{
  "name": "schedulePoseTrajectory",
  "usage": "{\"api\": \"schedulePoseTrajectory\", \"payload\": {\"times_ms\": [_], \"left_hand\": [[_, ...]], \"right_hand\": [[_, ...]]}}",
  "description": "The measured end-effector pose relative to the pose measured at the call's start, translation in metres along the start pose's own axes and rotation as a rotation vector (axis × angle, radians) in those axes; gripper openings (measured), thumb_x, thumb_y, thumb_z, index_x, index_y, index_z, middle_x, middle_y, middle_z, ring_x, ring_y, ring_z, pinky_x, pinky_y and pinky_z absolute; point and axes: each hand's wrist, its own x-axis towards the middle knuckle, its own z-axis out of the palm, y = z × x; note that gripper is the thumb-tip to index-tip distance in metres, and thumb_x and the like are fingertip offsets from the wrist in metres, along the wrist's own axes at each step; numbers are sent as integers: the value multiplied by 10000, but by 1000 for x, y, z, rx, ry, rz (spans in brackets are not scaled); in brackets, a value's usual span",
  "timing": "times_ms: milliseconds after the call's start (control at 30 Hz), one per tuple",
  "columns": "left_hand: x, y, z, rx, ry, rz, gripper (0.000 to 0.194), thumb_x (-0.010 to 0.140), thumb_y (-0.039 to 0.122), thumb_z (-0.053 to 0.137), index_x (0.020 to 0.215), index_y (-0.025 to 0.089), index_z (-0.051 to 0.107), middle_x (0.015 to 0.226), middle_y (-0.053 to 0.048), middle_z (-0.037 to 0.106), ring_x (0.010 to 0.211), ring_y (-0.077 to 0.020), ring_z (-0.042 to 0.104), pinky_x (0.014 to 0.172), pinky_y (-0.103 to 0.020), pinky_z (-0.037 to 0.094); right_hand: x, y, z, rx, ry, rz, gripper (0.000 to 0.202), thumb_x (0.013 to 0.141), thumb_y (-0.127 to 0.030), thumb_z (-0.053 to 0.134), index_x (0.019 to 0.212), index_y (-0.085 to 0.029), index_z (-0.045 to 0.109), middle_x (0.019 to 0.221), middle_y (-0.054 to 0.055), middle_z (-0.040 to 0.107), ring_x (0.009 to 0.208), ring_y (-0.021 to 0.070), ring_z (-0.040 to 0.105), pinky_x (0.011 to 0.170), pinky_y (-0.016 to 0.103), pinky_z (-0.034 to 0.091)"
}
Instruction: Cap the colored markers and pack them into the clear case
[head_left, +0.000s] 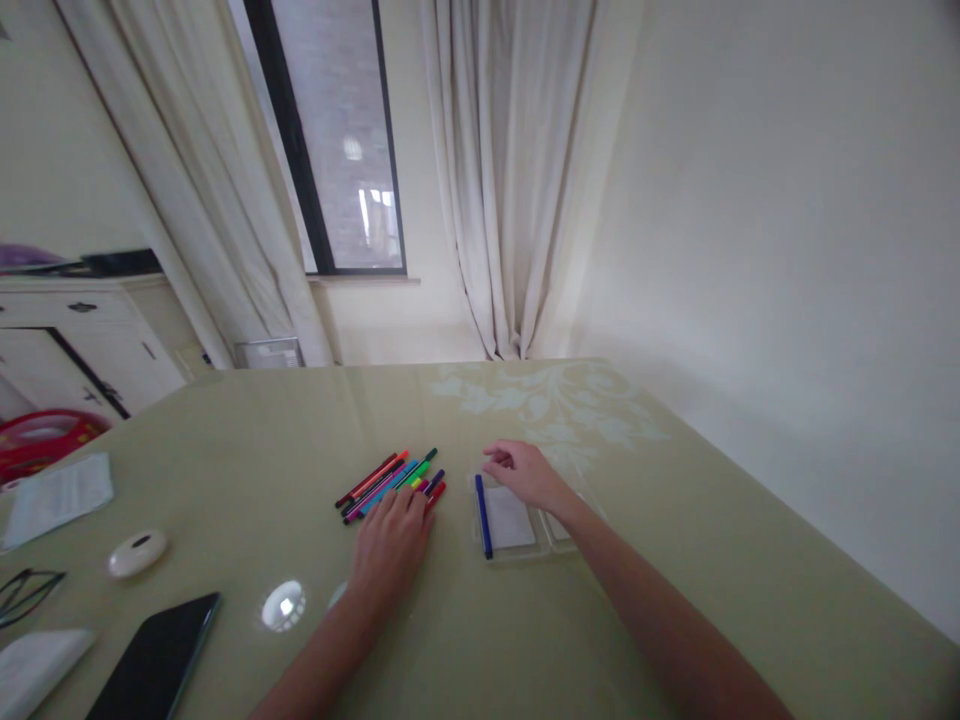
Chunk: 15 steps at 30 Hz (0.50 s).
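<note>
My left hand lies over the near side of a loose pile of colored markers, its fingers stretched out and touching them. Its thumb and the undersides of its fingers are hidden. Red, orange, black, purple, blue and green markers show around the fingertips. To the right rests a clear plastic case, opened flat. One dark blue marker stands lengthwise along the left side of its left half, beside a white insert. Above the case's far edge hovers my right hand, fingers loosely bent and apart, holding nothing visible.
A dark phone or tablet, a white oval object, glasses and a folded pale sheet lie on the table's left. A white wall borders the table on the right; curtains hang behind it.
</note>
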Motion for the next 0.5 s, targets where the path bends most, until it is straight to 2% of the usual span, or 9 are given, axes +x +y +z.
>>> {"api": "schedulePoseTrajectory", "payload": {"times_ms": [100,200,300,400,500], "left_hand": [[-2,5,1,-121,-26,0,160,974,292,547,910,207,666,1004,-98,712,984,-280,659,862,-406,531],[-3,8,1,-217,-68,-20,196,987,278,529,855,205,654,945,-86,711,955,-263,668,852,-388,528],[-1,9,-1,-352,-95,-89,238,1001,330,521,890,202,689,902,-73,715,865,-244,681,789,-369,530],[1,15,-8,-634,-84,-183,291,989,434,547,958,206,725,870,-53,736,765,-213,689,708,-331,536],[2,26,-15,-893,-23,-251,354,955,511,588,976,194,744,858,-54,754,742,-199,701,677,-304,548]], "right_hand": [[-1,-5,-1,19,23,-16,257,878,-267,672,1088,-153,767,950,102,789,867,215,722,810,326,539],[-2,-9,-1,57,13,-54,237,890,-259,659,1078,-161,765,943,88,790,854,202,719,804,318,539],[-3,-13,1,104,-16,-89,234,888,-284,677,1066,-158,765,950,90,791,855,203,720,803,320,539],[-4,-16,6,223,-73,-109,262,877,-348,705,1056,-166,761,952,85,790,873,210,724,818,331,544],[-6,-22,11,427,-153,-65,301,837,-415,751,989,-155,749,886,78,785,844,214,733,808,342,556]]}}
